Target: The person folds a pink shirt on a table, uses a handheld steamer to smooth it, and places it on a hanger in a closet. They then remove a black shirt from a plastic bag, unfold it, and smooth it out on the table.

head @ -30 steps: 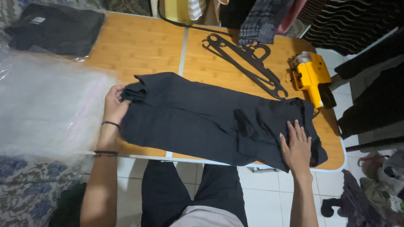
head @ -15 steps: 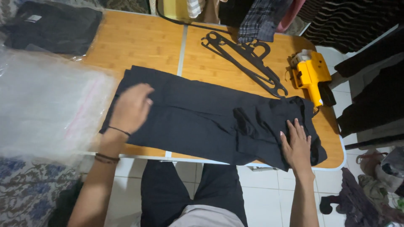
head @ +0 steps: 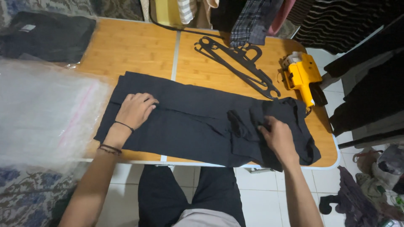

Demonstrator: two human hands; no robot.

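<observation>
Pressing: left hand [head: 135, 109] flat, right hand [head: 277, 136] pinching dark trousers [head: 198, 124].

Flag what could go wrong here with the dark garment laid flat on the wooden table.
The dark fabric garment reaches the near edge of the wooden folding table, so it might slide off. Its bunched end under the right hand may crease. The left hand could nudge the clear plastic bags alongside.
</observation>
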